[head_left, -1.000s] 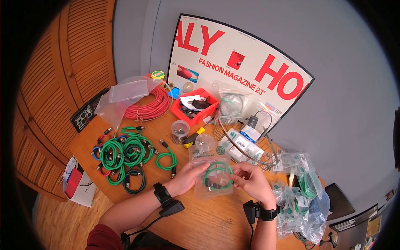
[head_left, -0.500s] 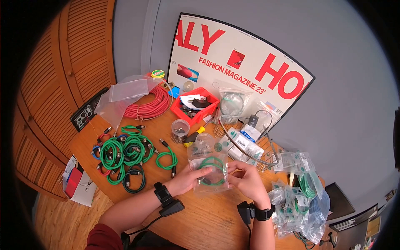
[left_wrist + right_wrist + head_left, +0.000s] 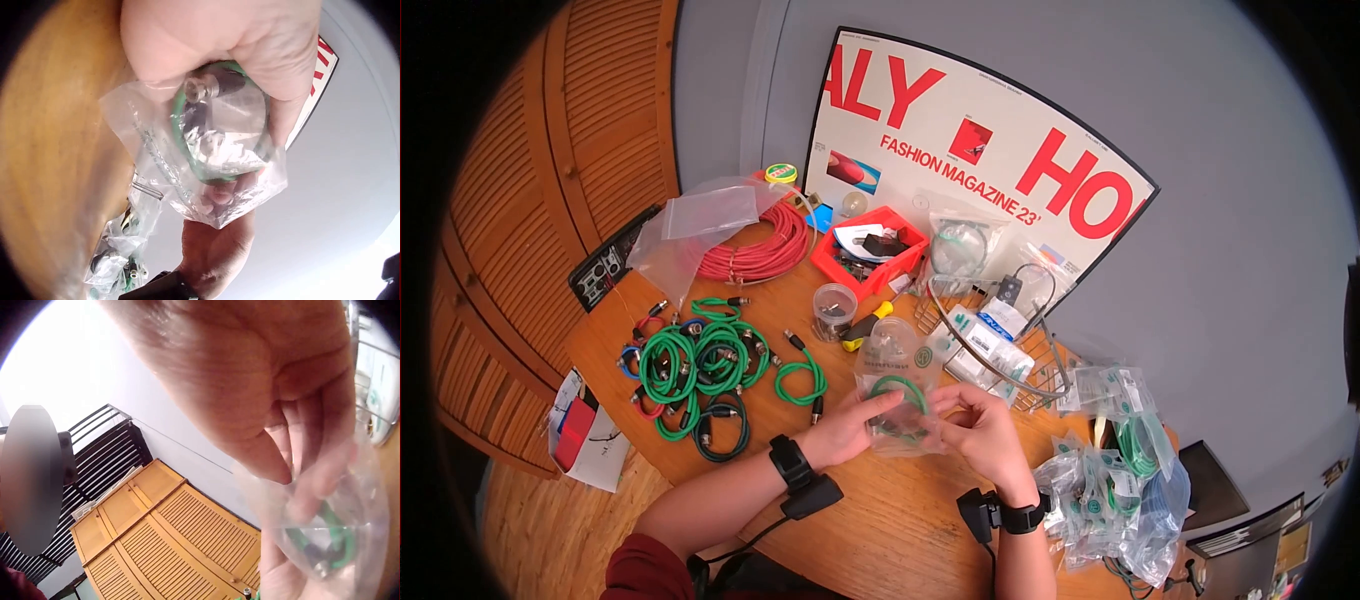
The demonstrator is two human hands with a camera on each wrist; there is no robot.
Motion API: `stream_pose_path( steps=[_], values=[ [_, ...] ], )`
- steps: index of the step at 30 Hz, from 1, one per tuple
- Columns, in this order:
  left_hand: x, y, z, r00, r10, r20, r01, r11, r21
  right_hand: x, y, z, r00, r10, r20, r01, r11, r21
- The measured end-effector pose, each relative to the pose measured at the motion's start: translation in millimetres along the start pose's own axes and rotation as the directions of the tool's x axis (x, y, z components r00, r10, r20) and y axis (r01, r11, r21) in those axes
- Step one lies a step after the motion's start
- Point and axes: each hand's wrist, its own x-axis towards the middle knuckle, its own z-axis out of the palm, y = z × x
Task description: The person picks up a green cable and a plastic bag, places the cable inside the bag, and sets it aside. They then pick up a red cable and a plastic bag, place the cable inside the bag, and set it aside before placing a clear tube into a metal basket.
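A clear plastic bag (image 3: pixel 908 440) is held between both hands above the table, with a coiled green cable (image 3: pixel 897 383) inside it. Metal connector ends (image 3: pixel 201 87) on dark sleeves show within the coil in the left wrist view. My left hand (image 3: pixel 840 432) grips the bag and coil from the left side, thumb across the front. On the opposite edge, my right hand (image 3: pixel 988 435) pinches the plastic between thumb and fingers, as the right wrist view also shows. Printing on the bag's upper part faces up, near a clear round container (image 3: pixel 892 338).
Loose green cables (image 3: pixel 700 365) lie piled at the left, with a single green cable (image 3: pixel 800 383) beside them. Behind are a red cable coil (image 3: pixel 755 250), a red bin (image 3: pixel 870 285), a screwdriver (image 3: pixel 868 325) and a wire rack (image 3: pixel 1040 375). Bagged cables (image 3: pixel 1100 500) are heaped at right.
The bag has tilted and bunched between the hands, and the coil now shows less of its loop from above. My right hand has shifted a little left; my left hand stays nearly in place.
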Motion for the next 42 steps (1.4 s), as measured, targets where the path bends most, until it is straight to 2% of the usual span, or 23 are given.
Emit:
stream_pose_path(
  steps=[2, 4, 6, 8, 10, 13, 17, 19, 20, 22, 24, 26, 28, 30, 31, 32, 34, 36, 38, 40, 41, 42],
  values=[
    [0.1, -0.3, -1.5, 1.000, -0.019, 0.000, 0.019, 0.999, -0.030, -1.3, -1.4, 1.1, 0.999, -0.032, -0.026, 0.031, 0.999, -0.029],
    [2.7, 1.9, -3.0, 0.993, -0.017, 0.121, 0.026, 0.997, -0.073, -1.5, -1.4, -1.8, 0.997, -0.058, -0.045, 0.057, 0.998, -0.026],
    [-0.5, 3.9, 3.0, 0.993, -0.024, 0.113, 0.027, 0.999, -0.023, -1.0, -2.6, -2.9, 0.994, -0.089, -0.064, 0.088, 0.996, -0.025],
    [-0.8, 1.9, 2.4, 0.994, -0.028, 0.107, 0.026, 0.999, 0.025, -0.5, -3.5, -1.6, 0.994, -0.077, -0.084, 0.086, 0.991, 0.107],
    [-0.1, -4.2, -4.4, 0.982, -0.144, 0.122, 0.138, 0.989, 0.049, 1.3, 0.1, 2.7, 0.994, -0.081, -0.076, 0.088, 0.992, 0.088],
    [-1.5, -2.6, -2.8, 0.971, -0.186, 0.151, 0.192, 0.981, -0.024, -0.2, -1.6, 2.8, 0.995, -0.078, -0.065, 0.083, 0.994, 0.076],
    [-1.4, -4.3, -4.1, 0.966, -0.215, 0.143, 0.219, 0.976, -0.012, -2.3, -1.6, 2.1, 0.995, -0.083, -0.050, 0.089, 0.987, 0.136],
    [-0.2, -3.5, -6.0, 0.978, -0.160, 0.135, 0.139, 0.979, 0.149, -2.9, -1.6, 1.5, 0.993, -0.103, -0.054, 0.109, 0.988, 0.106],
    [-0.1, -2.0, -6.0, 0.976, -0.171, 0.133, 0.150, 0.977, 0.154, -2.8, -1.9, 1.5, 0.990, -0.132, -0.048, 0.135, 0.988, 0.069],
    [-2.7, -0.8, -3.3, 0.979, -0.101, 0.176, 0.041, 0.948, 0.315, -4.8, -3.2, -0.1, 0.990, -0.132, -0.043, 0.134, 0.990, 0.050],
    [-4.4, 1.1, 1.5, 0.966, -0.114, 0.231, 0.028, 0.938, 0.346, -7.3, -7.1, 0.2, 0.989, -0.146, -0.038, 0.147, 0.989, 0.019],
    [-3.7, 2.6, 3.7, 0.948, -0.123, 0.293, 0.005, 0.928, 0.374, -10.4, -12.5, 1.6, 0.986, -0.132, -0.100, 0.136, 0.990, 0.040],
    [-4.9, -0.8, 4.9, 0.955, -0.192, 0.227, 0.145, 0.967, 0.209, -15.0, -27.0, 2.0, 0.984, -0.140, -0.114, 0.152, 0.983, 0.105],
    [-9.8, -0.4, 5.6, 0.960, -0.186, 0.210, 0.148, 0.972, 0.183, -22.5, -28.2, 0.1, 0.977, -0.144, -0.156, 0.169, 0.973, 0.159],
    [-9.5, -1.6, 6.0, 0.967, -0.174, 0.187, 0.148, 0.978, 0.147, -25.2, -21.4, -2.3, 0.936, -0.287, -0.202, 0.276, 0.958, -0.084],
    [-8.8, -1.5, 2.5, 0.954, -0.192, 0.230, 0.154, 0.973, 0.175, -30.8, -17.2, -5.0, 0.881, -0.422, -0.213, 0.340, 0.879, -0.334],
    [-14.0, -2.3, 11.7, 0.956, -0.154, 0.251, 0.117, 0.981, 0.156, -49.7, -9.8, 5.0, 0.892, -0.415, -0.178, 0.311, 0.851, -0.424],
    [-13.8, -8.8, 11.5, 0.934, -0.198, 0.296, 0.141, 0.969, 0.204, -56.4, 6.4, 10.8, 0.943, -0.333, -0.004, 0.318, 0.902, -0.293],
    [-15.4, -15.2, 20.6, 0.921, -0.220, 0.322, 0.138, 0.956, 0.260, -75.2, -0.1, 18.7, 0.950, -0.306, -0.063, 0.278, 0.921, -0.273],
    [-20.1, -16.8, 32.5, 0.889, -0.304, 0.344, 0.185, 0.923, 0.337, -81.3, 6.6, 14.9, 0.991, -0.055, -0.119, 0.056, 0.998, -0.002],
    [-23.1, -16.3, 38.9, 0.870, -0.359, 0.337, 0.215, 0.893, 0.396, -83.8, 16.9, 13.2, 0.988, -0.075, -0.138, 0.098, 0.982, 0.164],
    [-24.0, -18.5, 42.9, 0.864, -0.363, 0.349, 0.212, 0.891, 0.401, -86.2, 23.3, 7.7, 0.985, -0.082, -0.151, 0.106, 0.982, 0.158]
  ],
)
